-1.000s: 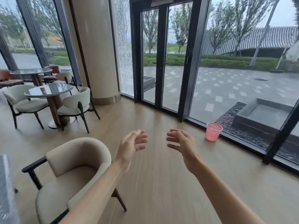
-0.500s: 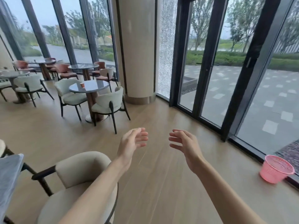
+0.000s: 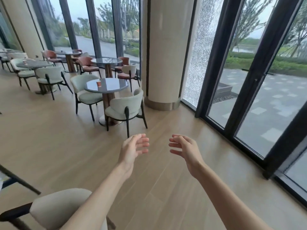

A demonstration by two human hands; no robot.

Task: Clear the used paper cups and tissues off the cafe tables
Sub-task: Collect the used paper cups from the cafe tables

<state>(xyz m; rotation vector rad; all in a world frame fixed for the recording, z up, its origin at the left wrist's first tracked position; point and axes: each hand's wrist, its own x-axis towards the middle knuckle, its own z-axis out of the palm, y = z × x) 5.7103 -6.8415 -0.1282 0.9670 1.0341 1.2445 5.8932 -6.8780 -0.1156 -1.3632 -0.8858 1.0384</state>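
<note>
Moved: view swung left; pink mesh waste basket gone from sight. Left hand (image 3: 133, 147) and right hand (image 3: 184, 147): relaxed, holding nothing. Small orange paper cup (image 3: 98, 84): uncollected on round grey stone counter (image 3: 113, 86) ahead. Tissues: none discernible.

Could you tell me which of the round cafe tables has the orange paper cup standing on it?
The nearest round table, with pale chairs; the orange cup stands near its left edge.

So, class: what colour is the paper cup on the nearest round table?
Orange paper cup, best seen in the head view.
</note>
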